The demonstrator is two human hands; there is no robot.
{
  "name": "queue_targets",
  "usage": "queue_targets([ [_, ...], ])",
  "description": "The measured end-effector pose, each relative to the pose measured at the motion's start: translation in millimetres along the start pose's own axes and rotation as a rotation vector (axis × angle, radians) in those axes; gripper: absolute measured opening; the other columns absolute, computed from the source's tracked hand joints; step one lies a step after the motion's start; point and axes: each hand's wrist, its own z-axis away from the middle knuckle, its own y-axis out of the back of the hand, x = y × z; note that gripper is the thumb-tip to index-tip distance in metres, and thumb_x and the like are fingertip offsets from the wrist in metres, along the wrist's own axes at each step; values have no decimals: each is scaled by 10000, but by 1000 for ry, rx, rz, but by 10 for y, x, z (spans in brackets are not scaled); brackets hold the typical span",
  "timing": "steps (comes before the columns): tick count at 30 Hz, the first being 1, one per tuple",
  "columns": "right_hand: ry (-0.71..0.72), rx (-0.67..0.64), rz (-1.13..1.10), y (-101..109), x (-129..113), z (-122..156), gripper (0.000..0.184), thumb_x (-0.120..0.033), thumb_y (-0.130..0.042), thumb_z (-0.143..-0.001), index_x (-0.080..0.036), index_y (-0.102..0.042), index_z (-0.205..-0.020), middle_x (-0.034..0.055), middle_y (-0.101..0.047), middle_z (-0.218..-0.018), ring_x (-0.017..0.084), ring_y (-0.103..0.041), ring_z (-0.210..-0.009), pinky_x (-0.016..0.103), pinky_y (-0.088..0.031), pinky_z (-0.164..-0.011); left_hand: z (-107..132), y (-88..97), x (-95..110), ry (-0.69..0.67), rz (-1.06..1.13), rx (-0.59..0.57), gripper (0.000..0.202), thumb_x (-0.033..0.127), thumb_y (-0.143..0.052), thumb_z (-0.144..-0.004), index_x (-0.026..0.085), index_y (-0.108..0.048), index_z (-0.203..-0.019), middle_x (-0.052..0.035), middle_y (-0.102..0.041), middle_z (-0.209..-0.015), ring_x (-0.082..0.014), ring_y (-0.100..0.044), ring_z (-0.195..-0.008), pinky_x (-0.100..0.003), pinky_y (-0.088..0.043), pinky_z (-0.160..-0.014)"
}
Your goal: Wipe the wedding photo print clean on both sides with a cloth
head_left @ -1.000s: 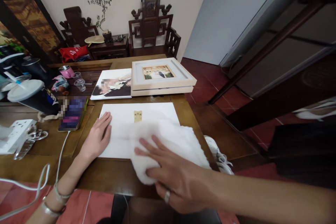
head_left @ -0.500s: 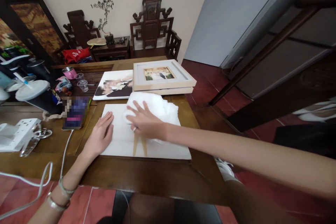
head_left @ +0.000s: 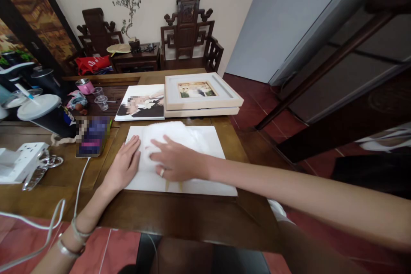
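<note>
My left hand (head_left: pixel 123 165) lies flat, fingers stretched out, along the left edge of a white board (head_left: pixel 212 184) on the wooden table. On the board's upper part rests a bunched, fluffy white towel (head_left: pixel 173 130). Spread over that towel and pressing down on it is my right hand (head_left: pixel 178 160), with a ring on one finger and some motion blur. Below the right hand, two tan stripes show on the board's surface. The towel and my right arm cover much of the board, so its picture is mostly hidden.
Behind the board are a photo panel (head_left: pixel 141 102) and stacked picture frames (head_left: pixel 204 98). To the left stand a phone (head_left: pixel 93 137) on a white cable, a lidded cup (head_left: pixel 48 113) with a straw and a power strip (head_left: pixel 27 160). The table's right edge is close to the board.
My right hand has slid slightly towards me across the board, and the towel has shifted left with it. My left hand stays in place.
</note>
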Motion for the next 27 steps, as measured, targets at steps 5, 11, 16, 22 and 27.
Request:
queue_targets([
  [5, -209, 56, 171, -154, 221, -496, 409, -273, -459, -919, -107, -577, -1274, 246, -400, -1479, 468, -293, -1380, 731, -235, -1033, -2, 72, 75, 102, 284, 147, 544, 462, -359, -982, 145, -471, -1410, -134, -480, -1471, -255, -420, -1382, -432, -269, -1179],
  [11, 146, 106, 150, -237, -162, -454, 307, -266, -478, -886, -183, -676, -1107, 180, -502, -1403, 429, -371, -1335, 683, -288, -1025, 23, 114, 27, 209, 627, 338, 580, 532, -283, -994, 188, -415, -1442, -103, -440, -1504, -238, -398, -1395, -407, -278, -1177],
  [16, 192, -2, -56, -4, -198, 215, 258, -221, -521, -829, -153, -674, -1025, 154, -590, -1336, 324, -442, -1323, 593, -315, -1080, 195, 181, -18, 313, 87, 160, 672, 598, -429, -912, 121, -476, -1384, -176, -417, -1481, -331, -334, -1405, -515, -223, -1183],
  [22, -356, 17, -37, 44, 180, 811, 255, -114, -422, -840, -131, -660, -931, 216, -397, -1502, 395, -227, -1441, 780, -207, -1028, 291, 83, -14, 308, -154, 156, 727, 639, -611, -754, 114, -570, -1256, -191, -459, -1322, -402, -362, -1317, -586, -296, -1126],
  [27, -366, 58, 35, -173, 202, 817, 249, -120, -441, -840, -118, -679, -910, 213, -325, -1543, 417, -104, -1459, 778, -136, -1054, 188, 131, -25, 454, 26, 165, 679, 583, -723, -635, 129, -631, -1131, -187, -489, -1352, -394, -414, -1320, -562, -320, -1127],
])
